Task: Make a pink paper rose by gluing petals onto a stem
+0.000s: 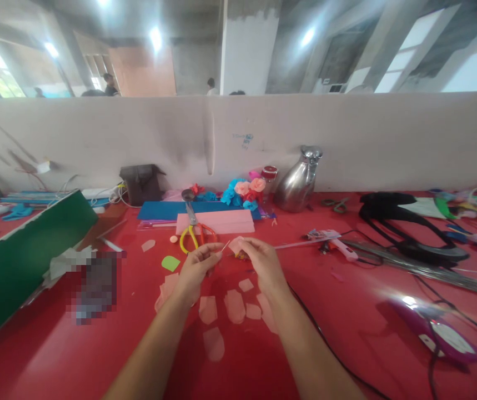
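Between the pinched fingers of my left hand (pixel 196 266) is a thin pale stick (pixel 225 246), pointing up and right. My right hand (pixel 265 266) pinches a pink paper petal (pixel 236 243) just beside the stick's tip; whether the two touch I cannot tell. Below my hands, several cut pink paper petals (pixel 208 309) lie scattered on the red table (pixel 188 361). A stack of pink pieces (pixel 167 290) is partly hidden by my left forearm. Scissors (pixel 190 219) with yellow and orange handles lie just beyond my left hand, near a green paper piece (pixel 170 263).
Folded pink paper (pixel 217 222), blue sheets (pixel 159 210), paper flowers (pixel 244 191) and a metal jug (pixel 295 186) stand along the back partition (pixel 171 133). At right are a pink glue gun (pixel 344 248), cables and a black headband-like object (pixel 413 228). A green board (pixel 34 261) rises at left.
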The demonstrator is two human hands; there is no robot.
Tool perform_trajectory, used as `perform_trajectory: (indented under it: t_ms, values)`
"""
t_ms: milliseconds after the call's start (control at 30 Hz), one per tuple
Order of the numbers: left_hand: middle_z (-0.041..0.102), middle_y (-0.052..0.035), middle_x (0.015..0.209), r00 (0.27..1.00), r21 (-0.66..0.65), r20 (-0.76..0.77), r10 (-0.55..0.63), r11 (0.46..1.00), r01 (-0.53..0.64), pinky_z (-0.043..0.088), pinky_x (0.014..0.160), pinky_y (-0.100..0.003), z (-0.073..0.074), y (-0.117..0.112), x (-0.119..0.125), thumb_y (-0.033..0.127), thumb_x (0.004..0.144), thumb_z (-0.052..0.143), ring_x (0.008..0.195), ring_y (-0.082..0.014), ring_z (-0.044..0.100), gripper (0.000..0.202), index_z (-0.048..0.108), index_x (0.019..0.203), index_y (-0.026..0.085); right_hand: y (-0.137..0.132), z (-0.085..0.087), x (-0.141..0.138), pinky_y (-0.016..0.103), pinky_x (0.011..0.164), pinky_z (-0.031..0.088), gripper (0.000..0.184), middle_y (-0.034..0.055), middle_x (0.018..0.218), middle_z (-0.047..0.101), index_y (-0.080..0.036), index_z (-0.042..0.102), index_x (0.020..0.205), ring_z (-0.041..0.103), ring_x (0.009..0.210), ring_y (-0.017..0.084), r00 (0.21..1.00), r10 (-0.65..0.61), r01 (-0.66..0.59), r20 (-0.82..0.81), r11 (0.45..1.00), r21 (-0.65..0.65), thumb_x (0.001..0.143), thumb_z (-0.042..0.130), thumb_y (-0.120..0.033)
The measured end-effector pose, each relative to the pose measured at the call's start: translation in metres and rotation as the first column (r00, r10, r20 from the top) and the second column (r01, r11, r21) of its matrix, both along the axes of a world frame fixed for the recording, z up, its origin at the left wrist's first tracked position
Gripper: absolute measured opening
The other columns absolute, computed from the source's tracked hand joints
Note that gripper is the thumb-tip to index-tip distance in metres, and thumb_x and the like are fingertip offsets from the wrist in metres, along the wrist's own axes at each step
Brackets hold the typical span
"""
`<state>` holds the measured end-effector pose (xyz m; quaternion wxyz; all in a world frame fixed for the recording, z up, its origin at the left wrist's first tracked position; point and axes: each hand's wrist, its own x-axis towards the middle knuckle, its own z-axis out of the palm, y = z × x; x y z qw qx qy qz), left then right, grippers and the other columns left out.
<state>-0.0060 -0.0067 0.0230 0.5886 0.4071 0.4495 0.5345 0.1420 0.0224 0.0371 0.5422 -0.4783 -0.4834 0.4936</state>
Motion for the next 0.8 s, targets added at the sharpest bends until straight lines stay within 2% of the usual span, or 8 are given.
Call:
perform_trajectory:
  t_ms: [133,267,433,600,800]
  values:
    - [0.054,0.0006,0.06,0.998,-0.048,0.005,-0.067,0.997,0.067,0.022,0.046,-0.021,-0.0002,0.0001,-0.0003,0.035,0.066,0.068,0.046,-0.0048,0.033,0.044,0.064,0.105,0.016,0.0007,-0.0038,-0.0017,0.026,0.062,0.042,0.019,0.001,0.059,0.061,-0.019,0.064,0.058,0.053,0.062,0.015,0.999,0.045,-0.045,0.01,0.999,0.018,0.067,0.063,-0.036]
    - [0.056,-0.0004,0.062,0.999,-0.07,0.005,-0.052,0.996,0.052,0.024,0.047,-0.021,-0.0028,0.0006,0.0014,0.034,0.064,0.069,0.047,-0.0046,0.035,0.039,0.066,0.097,0.015,0.0,-0.0065,-0.003,0.027,0.068,0.043,0.017,0.0025,0.067,0.065,-0.019,0.067,0.064,0.056,0.07,0.017,0.996,0.082,-0.082,0.02,0.997,0.014,0.069,0.062,-0.035]
    - [0.056,0.0001,0.063,1.0,-0.058,0.001,-0.03,0.998,0.03,0.025,0.048,-0.02,-0.0023,0.0007,0.0019,0.035,0.063,0.07,0.048,-0.0049,0.035,0.034,0.067,0.092,0.016,-0.0019,-0.0058,-0.003,0.027,0.07,0.043,0.018,0.0023,0.067,0.066,-0.019,0.067,0.062,0.058,0.072,0.018,0.993,0.107,-0.108,0.047,0.993,0.036,0.07,0.061,-0.035]
    - [0.054,0.0005,0.061,1.0,-0.05,-0.014,-0.026,0.998,0.026,0.024,0.047,-0.021,-0.0023,0.0012,0.0016,0.037,0.063,0.069,0.047,-0.0049,0.032,0.031,0.068,0.086,0.016,-0.0026,-0.0045,-0.0035,0.027,0.069,0.043,0.017,0.0021,0.071,0.067,-0.019,0.069,0.066,0.058,0.073,0.018,0.992,0.105,-0.107,0.074,0.994,0.029,0.069,0.062,-0.035]
    - [0.053,0.0015,0.06,0.999,-0.027,-0.027,-0.033,0.999,0.032,0.023,0.048,-0.021,-0.0031,0.0014,0.0012,0.037,0.066,0.067,0.047,-0.0049,0.033,0.026,0.068,0.083,0.017,-0.002,-0.0042,-0.0039,0.027,0.067,0.041,0.019,0.001,0.065,0.066,-0.02,0.067,0.06,0.056,0.068,0.017,0.992,0.096,-0.098,0.076,0.995,0.032,0.07,0.062,-0.034]
